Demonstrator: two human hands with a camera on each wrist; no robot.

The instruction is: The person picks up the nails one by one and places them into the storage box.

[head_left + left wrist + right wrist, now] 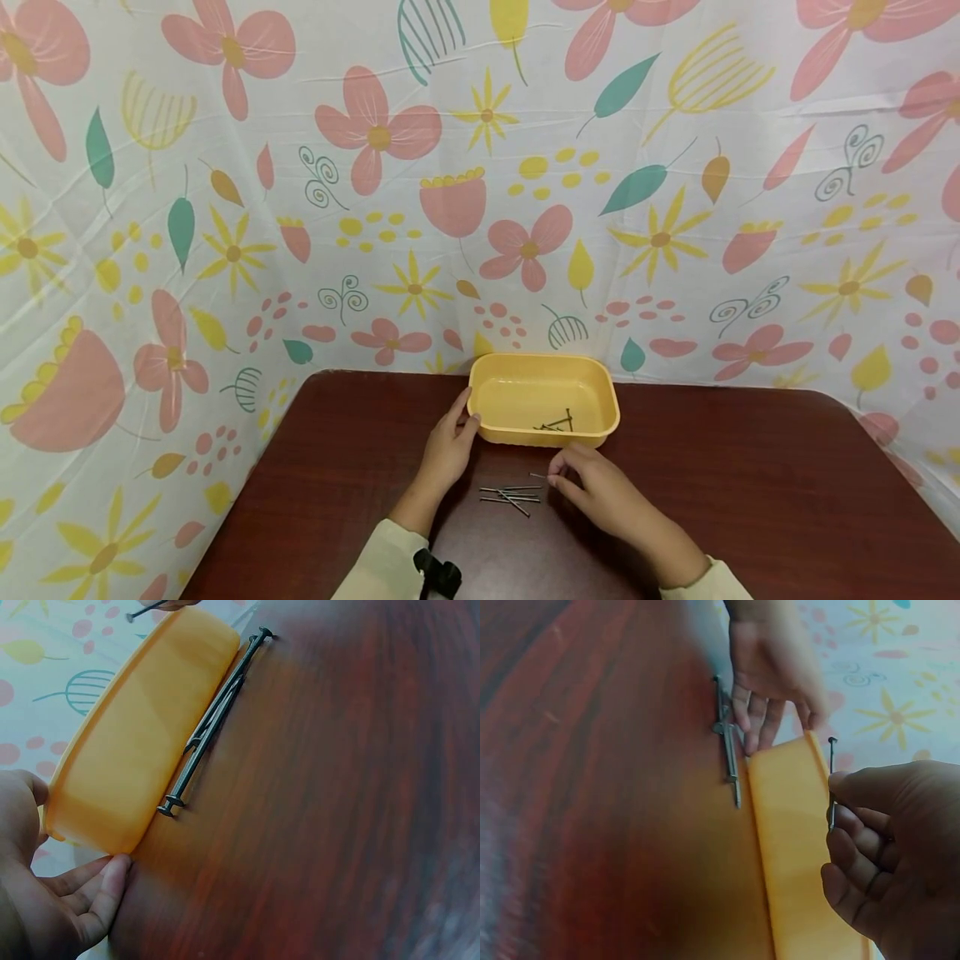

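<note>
My left hand holds the left end of a yellow plastic basin, with the thumb at its rim and fingertips low against its outside. Between thumb and fingers, my right hand pinches a single nail; its flat head sticks out past the fingertips. That hand is at the basin's front side, near the right end. Several loose nails lie crossed in a small pile on the table, between the two hands. A few more dark nails rest inside the basin, towards its front right.
The dark red-brown wooden table has rounded back corners. A white cloth printed with flowers and leaves hangs behind it and along its left side. A black strap is worn on the left sleeve.
</note>
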